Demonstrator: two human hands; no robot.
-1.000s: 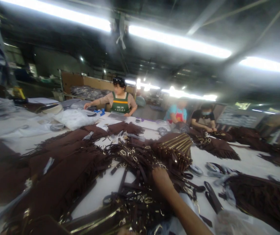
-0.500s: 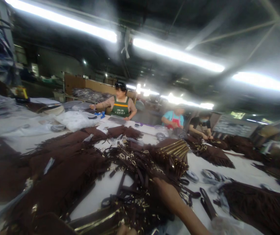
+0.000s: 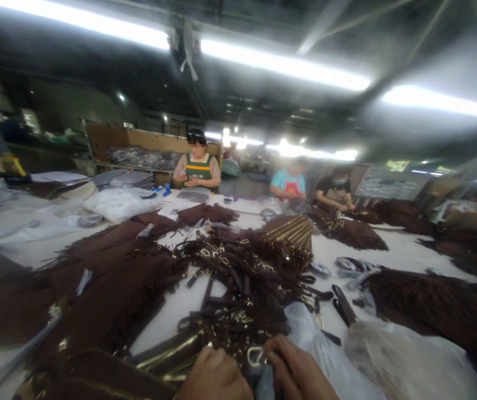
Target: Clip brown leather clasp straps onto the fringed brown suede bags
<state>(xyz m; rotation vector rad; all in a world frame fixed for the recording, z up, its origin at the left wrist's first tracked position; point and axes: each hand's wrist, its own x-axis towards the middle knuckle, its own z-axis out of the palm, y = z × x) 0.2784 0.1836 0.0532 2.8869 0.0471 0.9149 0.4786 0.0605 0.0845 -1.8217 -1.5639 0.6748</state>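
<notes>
Both my hands are at the bottom edge, close together over a tangle of brown straps with gold buckles (image 3: 238, 289). My left hand (image 3: 213, 375) is closed, its fingers curled by a gold metal ring (image 3: 255, 355). My right hand (image 3: 294, 372) pinches that ring on a strap end. Brown fringed suede pieces (image 3: 109, 278) lie to the left of the straps. A stack of brown pieces with gold zips (image 3: 291, 236) stands behind the tangle.
A crumpled clear plastic bag (image 3: 388, 355) lies right of my hands. More fringed pieces (image 3: 434, 303) cover the white table (image 3: 188, 303) at right. Three people work at the far side, the nearest in a green apron (image 3: 197, 166). Cardboard boxes (image 3: 138, 139) stand behind.
My right hand has drawn back from the strap pile toward me and now meets my left hand at the bottom edge, pinching a gold ring. The view has shifted slightly.
</notes>
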